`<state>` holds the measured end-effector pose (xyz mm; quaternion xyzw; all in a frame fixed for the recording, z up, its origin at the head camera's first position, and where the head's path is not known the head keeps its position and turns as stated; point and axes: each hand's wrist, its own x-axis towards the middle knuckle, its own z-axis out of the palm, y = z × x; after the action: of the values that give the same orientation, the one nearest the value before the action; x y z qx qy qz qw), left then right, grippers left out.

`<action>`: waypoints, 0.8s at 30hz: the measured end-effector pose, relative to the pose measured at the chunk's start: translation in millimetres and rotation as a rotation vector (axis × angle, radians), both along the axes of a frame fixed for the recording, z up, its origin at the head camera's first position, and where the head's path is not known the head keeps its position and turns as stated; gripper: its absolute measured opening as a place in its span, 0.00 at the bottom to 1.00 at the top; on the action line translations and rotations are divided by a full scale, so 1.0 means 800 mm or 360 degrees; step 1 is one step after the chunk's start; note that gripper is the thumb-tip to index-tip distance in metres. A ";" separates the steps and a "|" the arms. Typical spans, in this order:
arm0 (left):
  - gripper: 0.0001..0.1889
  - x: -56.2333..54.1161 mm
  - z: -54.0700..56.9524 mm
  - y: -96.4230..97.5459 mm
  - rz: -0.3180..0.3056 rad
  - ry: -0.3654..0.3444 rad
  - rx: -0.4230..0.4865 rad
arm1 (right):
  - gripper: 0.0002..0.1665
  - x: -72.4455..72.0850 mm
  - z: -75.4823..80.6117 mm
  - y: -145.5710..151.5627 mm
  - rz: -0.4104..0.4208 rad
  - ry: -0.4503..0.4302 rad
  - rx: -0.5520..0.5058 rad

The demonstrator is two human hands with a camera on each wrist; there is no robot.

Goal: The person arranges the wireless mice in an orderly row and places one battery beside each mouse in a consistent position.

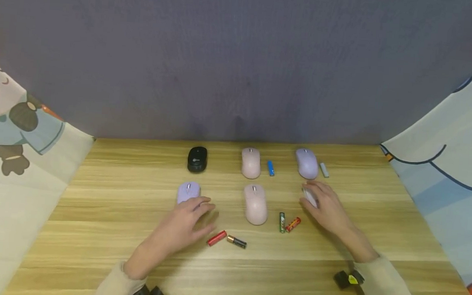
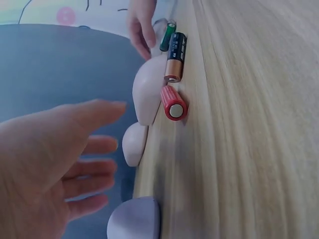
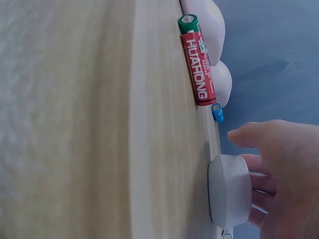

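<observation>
My left hand (image 1: pixel 183 221), fingers spread and holding nothing, hovers at the near edge of a lavender mouse (image 1: pixel 188 191), overlapping it in the head view. In the left wrist view a gap separates its thumb from its fingers. My right hand (image 1: pixel 326 209) is at a white mouse (image 3: pixel 230 191) with ribbed sides, which stands on the table. Its fingers reach along the mouse's far side, while the thumb stands apart from it. Between the hands lie a pink mouse (image 1: pixel 255 204), a green battery (image 1: pixel 282 222), a red battery (image 1: pixel 293 224), another red battery (image 1: pixel 216 238) and a black-and-copper battery (image 1: pixel 236 242).
Along the back stand a black mouse (image 1: pixel 197 159), a second pink mouse (image 1: pixel 251 163) with a blue battery (image 1: pixel 271 168) beside it, and another lavender mouse (image 1: pixel 306 163) next to a grey battery (image 1: pixel 324 170). A dark grey panel (image 1: pixel 241 66) rises behind the wooden table (image 1: pixel 284 281).
</observation>
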<state>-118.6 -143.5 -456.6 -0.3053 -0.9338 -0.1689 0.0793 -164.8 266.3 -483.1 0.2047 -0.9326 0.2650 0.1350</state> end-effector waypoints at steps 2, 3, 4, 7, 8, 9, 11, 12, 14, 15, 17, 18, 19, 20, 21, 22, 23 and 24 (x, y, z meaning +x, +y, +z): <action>0.28 0.001 0.002 0.002 -0.0109 -0.0033 -0.0036 | 0.25 0.001 0.000 0.001 0.0002 -0.0011 0.0000; 0.28 0.002 0.003 0.003 -0.0160 -0.0045 -0.0049 | 0.25 0.002 -0.001 0.002 0.0004 -0.0014 0.0002; 0.28 0.002 0.004 0.003 -0.0208 -0.0064 -0.0071 | 0.25 0.002 -0.001 0.003 0.0008 -0.0018 0.0004; 0.29 0.003 0.005 0.006 -0.0342 -0.0149 -0.0113 | 0.25 0.002 -0.003 0.004 0.0017 -0.0014 0.0009; 0.29 0.003 0.006 0.006 -0.0383 -0.0189 -0.0118 | 0.25 0.001 -0.003 0.004 0.0021 -0.0010 0.0011; 0.30 0.003 0.006 0.007 -0.0420 -0.0231 -0.0121 | 0.25 0.001 -0.004 0.005 0.0024 -0.0007 0.0015; 0.30 0.004 0.007 0.009 -0.0477 -0.0303 -0.0132 | 0.25 0.000 -0.005 0.005 0.0033 -0.0001 0.0017; 0.29 0.004 0.007 0.009 -0.0498 -0.0333 -0.0133 | 0.25 0.000 -0.005 0.005 0.0036 0.0000 0.0019; 0.29 0.004 0.008 0.010 -0.0520 -0.0372 -0.0148 | 0.25 0.000 -0.005 0.005 0.0042 0.0003 0.0022; 0.29 0.005 0.008 0.010 -0.0523 -0.0383 -0.0156 | 0.25 0.000 -0.005 0.005 0.0044 0.0002 0.0022; 0.29 0.005 0.008 0.010 -0.0524 -0.0401 -0.0170 | 0.25 0.000 -0.004 0.005 0.0048 0.0002 0.0022; 0.29 0.005 0.008 0.010 -0.0523 -0.0408 -0.0173 | 0.25 0.001 -0.004 0.005 0.0048 -0.0001 0.0022; 0.29 0.005 0.008 0.010 -0.0521 -0.0412 -0.0177 | 0.25 0.001 -0.004 0.006 0.0048 -0.0003 0.0022; 0.29 0.006 0.008 0.011 -0.0521 -0.0416 -0.0177 | 0.25 0.001 -0.004 0.006 0.0049 -0.0003 0.0021; 0.28 0.006 0.008 0.011 -0.0525 -0.0412 -0.0173 | 0.26 0.001 -0.003 0.006 0.0049 -0.0005 0.0020; 0.28 0.006 0.008 0.011 -0.0530 -0.0406 -0.0169 | 0.26 0.001 -0.003 0.006 0.0049 -0.0006 0.0018; 0.28 0.006 0.009 0.011 -0.0533 -0.0407 -0.0166 | 0.26 0.001 -0.003 0.006 0.0050 -0.0005 0.0017; 0.28 0.006 0.009 0.011 -0.0537 -0.0407 -0.0166 | 0.26 0.001 -0.003 0.006 0.0051 -0.0005 0.0015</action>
<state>-113.7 -134.5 -449.6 -0.4371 -0.8793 -0.1686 -0.0850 -163.7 271.5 -485.6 0.2198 -0.9306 0.2629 0.1284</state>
